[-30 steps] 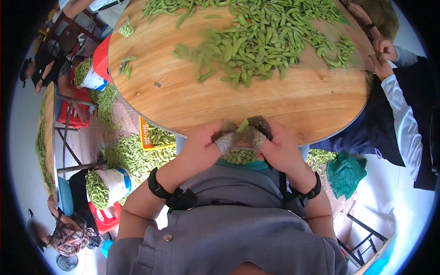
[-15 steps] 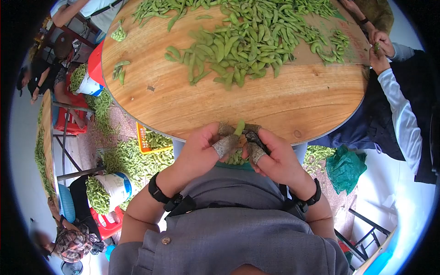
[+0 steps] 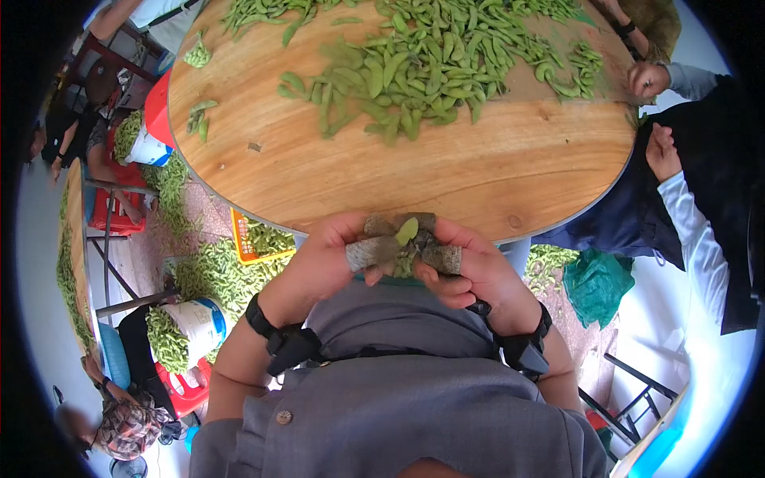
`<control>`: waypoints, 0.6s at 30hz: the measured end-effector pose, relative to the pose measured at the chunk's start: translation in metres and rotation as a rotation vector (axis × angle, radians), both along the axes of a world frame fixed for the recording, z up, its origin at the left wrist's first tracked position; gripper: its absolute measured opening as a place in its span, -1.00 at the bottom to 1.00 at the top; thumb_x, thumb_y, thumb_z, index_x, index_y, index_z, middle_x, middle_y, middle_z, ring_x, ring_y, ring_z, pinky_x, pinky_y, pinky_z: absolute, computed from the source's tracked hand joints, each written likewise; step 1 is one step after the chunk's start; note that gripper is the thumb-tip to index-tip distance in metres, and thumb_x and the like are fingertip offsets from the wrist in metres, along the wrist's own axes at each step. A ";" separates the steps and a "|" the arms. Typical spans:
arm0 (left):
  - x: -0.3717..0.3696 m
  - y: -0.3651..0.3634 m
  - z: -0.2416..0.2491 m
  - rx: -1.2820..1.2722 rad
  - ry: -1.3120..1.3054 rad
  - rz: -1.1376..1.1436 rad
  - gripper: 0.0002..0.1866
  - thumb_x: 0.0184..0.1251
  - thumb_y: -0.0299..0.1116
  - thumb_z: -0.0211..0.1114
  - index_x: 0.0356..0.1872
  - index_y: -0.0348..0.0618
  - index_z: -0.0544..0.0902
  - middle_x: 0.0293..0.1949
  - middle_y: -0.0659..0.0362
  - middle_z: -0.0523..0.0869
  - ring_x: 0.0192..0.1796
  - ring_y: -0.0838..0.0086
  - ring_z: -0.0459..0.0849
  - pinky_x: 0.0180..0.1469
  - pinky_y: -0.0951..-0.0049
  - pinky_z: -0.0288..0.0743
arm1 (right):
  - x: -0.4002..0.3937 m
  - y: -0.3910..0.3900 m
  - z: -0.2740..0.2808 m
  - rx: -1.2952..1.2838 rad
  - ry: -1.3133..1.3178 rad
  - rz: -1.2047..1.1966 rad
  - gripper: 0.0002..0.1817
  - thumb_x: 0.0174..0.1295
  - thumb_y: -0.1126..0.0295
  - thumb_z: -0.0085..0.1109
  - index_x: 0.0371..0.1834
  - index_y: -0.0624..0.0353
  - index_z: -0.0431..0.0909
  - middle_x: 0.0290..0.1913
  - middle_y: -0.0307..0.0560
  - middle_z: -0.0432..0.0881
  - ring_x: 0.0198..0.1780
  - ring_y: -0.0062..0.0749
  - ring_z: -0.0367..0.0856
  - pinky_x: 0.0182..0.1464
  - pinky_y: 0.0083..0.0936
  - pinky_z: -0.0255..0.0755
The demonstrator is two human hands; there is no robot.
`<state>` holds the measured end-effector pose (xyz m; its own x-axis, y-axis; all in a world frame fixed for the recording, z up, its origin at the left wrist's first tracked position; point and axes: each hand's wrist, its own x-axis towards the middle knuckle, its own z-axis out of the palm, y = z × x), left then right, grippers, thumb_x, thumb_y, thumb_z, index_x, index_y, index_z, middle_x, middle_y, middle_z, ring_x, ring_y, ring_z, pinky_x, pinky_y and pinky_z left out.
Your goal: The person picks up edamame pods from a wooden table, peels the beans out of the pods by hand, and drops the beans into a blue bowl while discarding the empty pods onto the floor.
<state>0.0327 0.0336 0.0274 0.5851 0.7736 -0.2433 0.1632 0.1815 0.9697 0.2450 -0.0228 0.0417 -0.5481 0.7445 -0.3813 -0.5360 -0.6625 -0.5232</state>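
Close together at the table's near edge, my left hand (image 3: 351,248) and my right hand (image 3: 470,259) both wear grey coverings on thumb and forefinger. A green pod (image 3: 407,232) is pinched between them, touched by the fingertips of each. Something dark, too small to make out, sits at my right fingertips. Below the hands, more green pods (image 3: 403,263) show in part over my lap. A big pile of pods (image 3: 430,64) lies on the round wooden table (image 3: 382,171) in front of me.
An orange basket (image 3: 239,239) and a white bucket (image 3: 199,323) of pods stand on the left, among pods strewn on the floor. A green bag (image 3: 598,287) is at the right. A co-worker's hands (image 3: 649,80) are at the table's right edge; other people sit at the left.
My hands have turned and the pod between them is lower and less upright. The co-worker's hands on the right have moved apart. The whole view has shifted slightly.
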 end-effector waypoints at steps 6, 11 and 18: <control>0.013 -0.006 -0.003 1.242 0.503 -0.007 -0.74 -0.24 -0.55 0.23 -0.38 -0.19 0.49 -0.51 0.04 0.47 -0.42 0.06 0.53 -0.41 0.20 0.41 | -0.014 -0.004 -0.003 0.160 -0.303 -0.084 -0.57 0.22 0.61 -0.22 0.18 0.12 0.31 -0.32 -0.24 0.50 -0.58 -0.70 0.32 -0.63 -0.75 0.22; 0.018 -0.005 -0.008 1.260 0.484 0.026 -0.77 -0.16 -0.54 0.21 -0.35 -0.21 0.50 -0.50 0.03 0.48 -0.40 0.08 0.54 -0.38 0.23 0.42 | -0.015 -0.004 -0.003 0.255 -0.422 -0.129 -0.57 0.15 0.66 -0.23 0.10 0.14 0.34 -0.33 -0.25 0.52 -0.57 -0.69 0.39 -0.62 -0.73 0.27; 0.015 0.003 -0.007 -0.089 0.041 -0.005 -0.76 0.07 -0.61 0.12 -0.19 -0.28 0.54 -0.38 -0.06 0.59 -0.28 -0.02 0.58 -0.26 0.17 0.45 | -0.002 -0.008 -0.011 0.115 -0.363 -0.165 -0.58 0.17 0.61 -0.16 0.12 0.13 0.39 -0.37 -0.26 0.52 -0.54 -0.68 0.41 -0.59 -0.72 0.29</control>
<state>0.0472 0.0369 0.0209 0.5774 0.7449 -0.3343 0.2035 0.2652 0.9425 0.2434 -0.0306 0.0309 -0.2635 0.8600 -0.4369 -0.3973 -0.5095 -0.7633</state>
